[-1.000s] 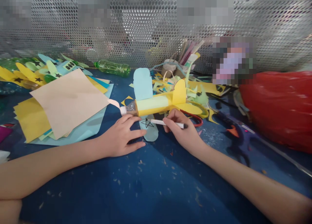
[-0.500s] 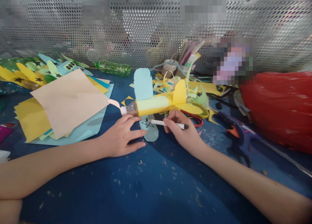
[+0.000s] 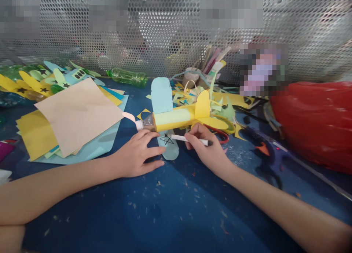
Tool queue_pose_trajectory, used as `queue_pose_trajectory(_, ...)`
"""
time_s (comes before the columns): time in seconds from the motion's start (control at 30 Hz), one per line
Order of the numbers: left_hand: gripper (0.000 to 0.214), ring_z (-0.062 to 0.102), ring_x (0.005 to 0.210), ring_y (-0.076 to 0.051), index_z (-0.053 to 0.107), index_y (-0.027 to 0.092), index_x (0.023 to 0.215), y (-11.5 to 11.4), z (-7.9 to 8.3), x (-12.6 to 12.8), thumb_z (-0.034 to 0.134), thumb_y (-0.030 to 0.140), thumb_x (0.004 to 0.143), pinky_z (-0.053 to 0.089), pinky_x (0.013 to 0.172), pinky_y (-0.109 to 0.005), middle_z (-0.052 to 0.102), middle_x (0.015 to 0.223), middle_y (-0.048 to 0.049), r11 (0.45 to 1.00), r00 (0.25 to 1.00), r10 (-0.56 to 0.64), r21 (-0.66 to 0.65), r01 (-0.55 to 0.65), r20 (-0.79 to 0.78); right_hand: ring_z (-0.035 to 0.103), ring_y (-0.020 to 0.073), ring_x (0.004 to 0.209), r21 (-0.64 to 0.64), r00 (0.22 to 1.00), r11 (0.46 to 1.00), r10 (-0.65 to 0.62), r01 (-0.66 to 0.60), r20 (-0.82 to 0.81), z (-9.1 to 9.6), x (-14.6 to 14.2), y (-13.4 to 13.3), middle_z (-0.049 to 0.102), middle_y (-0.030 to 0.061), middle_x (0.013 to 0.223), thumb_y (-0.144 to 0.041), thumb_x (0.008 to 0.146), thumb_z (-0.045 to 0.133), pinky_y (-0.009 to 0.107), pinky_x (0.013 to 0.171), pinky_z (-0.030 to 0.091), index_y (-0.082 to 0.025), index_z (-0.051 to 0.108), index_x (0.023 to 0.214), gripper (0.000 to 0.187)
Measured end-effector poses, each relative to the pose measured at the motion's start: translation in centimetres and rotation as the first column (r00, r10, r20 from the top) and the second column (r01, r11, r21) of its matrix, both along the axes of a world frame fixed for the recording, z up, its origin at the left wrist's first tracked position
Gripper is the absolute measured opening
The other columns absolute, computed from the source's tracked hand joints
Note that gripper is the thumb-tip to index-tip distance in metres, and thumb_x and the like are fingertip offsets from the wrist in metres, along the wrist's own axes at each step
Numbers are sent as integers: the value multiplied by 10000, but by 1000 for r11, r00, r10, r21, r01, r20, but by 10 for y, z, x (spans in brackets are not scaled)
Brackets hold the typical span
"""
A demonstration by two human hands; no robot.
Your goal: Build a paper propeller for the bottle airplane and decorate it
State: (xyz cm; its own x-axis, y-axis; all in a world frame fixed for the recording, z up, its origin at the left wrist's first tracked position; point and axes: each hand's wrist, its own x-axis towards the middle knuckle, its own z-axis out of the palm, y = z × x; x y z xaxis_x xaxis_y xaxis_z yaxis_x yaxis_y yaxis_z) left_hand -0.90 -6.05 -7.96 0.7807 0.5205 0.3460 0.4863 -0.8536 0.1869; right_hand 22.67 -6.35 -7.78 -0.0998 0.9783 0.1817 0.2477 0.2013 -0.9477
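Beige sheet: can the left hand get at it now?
Probably yes: the beige sheet lies atop the paper pile, close by the left hand, though its fingers rest on the starred blue wing.

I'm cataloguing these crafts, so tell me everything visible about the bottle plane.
The bottle plane lies on its side on the blue table, white cap leftward. Its clear neck looks plastic; papery yellow wrapping with a pale green panel covers the body. Pale blue wings stick out, the near one bearing a black star; yellow fins are at the tail. The left hand overlaps the near wing; the right hand's marker points at the star.
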Motion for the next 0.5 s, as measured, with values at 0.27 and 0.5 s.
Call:
queue_pose_trajectory(0.27, 366, 442, 1209, -335, 679, 180, 1109, 0, 1, 0, 479, 445, 956, 442, 984, -540, 517, 1272, -188, 1000, 1000, 2, -2, -2, -5, 393, 104, 492, -5, 1000, 1000, -2, 2, -15, -1, 0, 0, 474, -72, 507, -202, 855, 540, 289, 524, 296, -240, 389, 663, 247)
queue_pose_trajectory(0.5, 358, 446, 1205, -328, 676, 180, 1114, 1, 1, 0, 484, 437, 955, 444, 988, -536, 515, 1268, -182, 1000, 1000, -7, 9, 7, 9, 421, 110, 500, 11, 999, 999, 42, -42, -25, 0, 0, -2, 492, -67, 525, -253, 883, 559, 291, 531, 317, -242, 405, 686, 250)
